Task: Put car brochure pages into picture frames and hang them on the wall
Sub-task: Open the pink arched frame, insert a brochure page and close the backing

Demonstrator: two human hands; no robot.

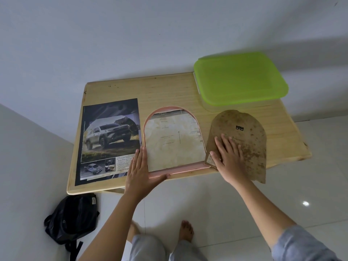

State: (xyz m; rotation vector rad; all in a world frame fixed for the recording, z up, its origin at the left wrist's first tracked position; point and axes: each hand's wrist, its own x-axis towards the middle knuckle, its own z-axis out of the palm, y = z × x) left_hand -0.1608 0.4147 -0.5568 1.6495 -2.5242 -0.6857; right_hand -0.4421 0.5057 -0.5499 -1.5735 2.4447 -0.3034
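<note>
Feet (185, 230): yours, bare on the white tile, with a black backpack (73, 217) to their left.
Left hand (140, 170): fingers straight along the arched pink frame's (180, 171) left side, thumb on its near rim, grasping nothing.
Right hand (228, 157): flat, fingers relaxed, pressing the brown backing board (250, 132), which overhangs the table's (169, 89) near edge.
Frame: mid near edge, holding a pale printed sheet (173, 144).
Brochure page (111, 136): flat by the left edge.
Container (239, 80): far right corner, green lid on. You can't tell its contents.
</note>
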